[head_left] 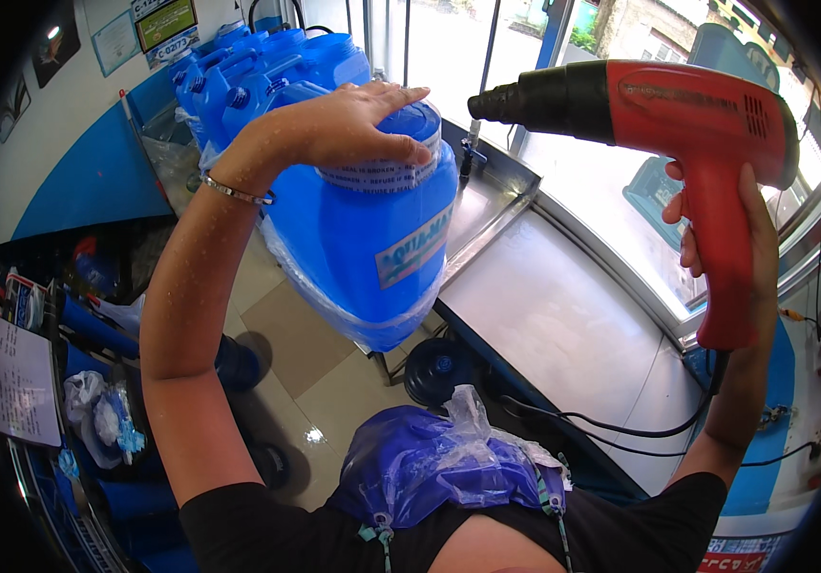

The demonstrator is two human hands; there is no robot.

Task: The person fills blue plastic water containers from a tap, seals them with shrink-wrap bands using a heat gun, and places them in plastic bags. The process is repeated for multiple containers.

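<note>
The tall window (439, 38) closes off the far side, and the tiled floor (325, 420) opens out at the lower left. The counter (549, 325) runs from the middle toward the lower right, its far edge along the window frame and its near edge dark; room for moving lies above its pale top. The big blue jug (334, 239), wrapped lower down in clear plastic, stands upright by the counter's left end; I cannot tell what holds its base. Past it, a cluster of blue jugs (277, 62) crowds the upper left and blocks that way. A dark blue container (439, 371) sits low by the counter's near edge. The red heat gun (683, 105) is up at the right, nozzle pointing left toward the jug's cap (412, 119), a gap between them. The right hand (764, 248) has its grip wrapped round the gun's handle. The left hand (368, 124) lies over the cap, thumb in front and fingers stretched out, its grip unclenched. A small tap (471, 158) stands behind the jug's right side. The black cord (719, 372) loops across the counter's near part, in the way there.
</note>
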